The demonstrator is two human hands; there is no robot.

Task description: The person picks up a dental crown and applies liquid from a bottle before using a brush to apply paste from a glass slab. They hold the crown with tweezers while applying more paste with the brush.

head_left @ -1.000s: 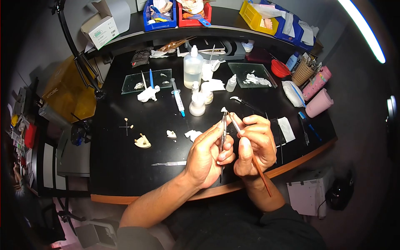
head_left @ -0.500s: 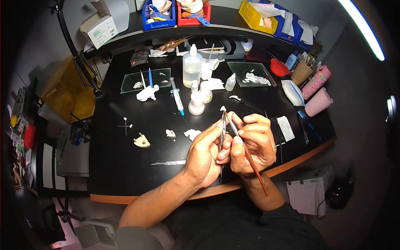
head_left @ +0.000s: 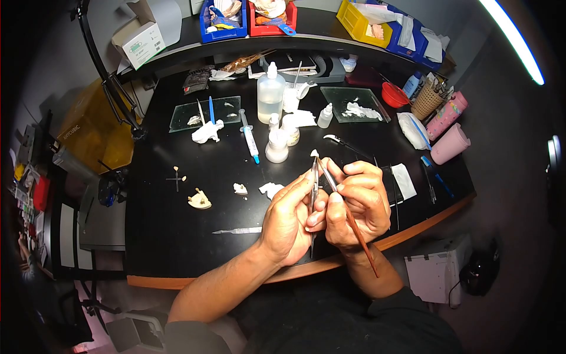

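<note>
My left hand (head_left: 287,221) is closed around metal tweezers (head_left: 313,197) held upright. At their tip sits a small white tooth-shaped piece (head_left: 314,153). My right hand (head_left: 362,203) pinches a thin brush (head_left: 356,227) with a reddish-brown handle, its tip up against or very near the white piece; contact is too small to make out. The two hands meet at the fingers above the front of the black table. Left of them lie a crumpled white tissue (head_left: 271,190), a small white model piece (head_left: 240,189) and a cream dental model (head_left: 200,199).
A scalpel handle (head_left: 237,230) lies left of my left wrist. Behind my hands stand a small round jar (head_left: 276,147), a clear squeeze bottle (head_left: 270,97) and a syringe (head_left: 249,138). Glass slabs (head_left: 368,97) lie farther back. A pink cup (head_left: 451,144) stands at right.
The view has shifted very slightly. Both hands keep the same hold, with the brush tip still by the white piece.
</note>
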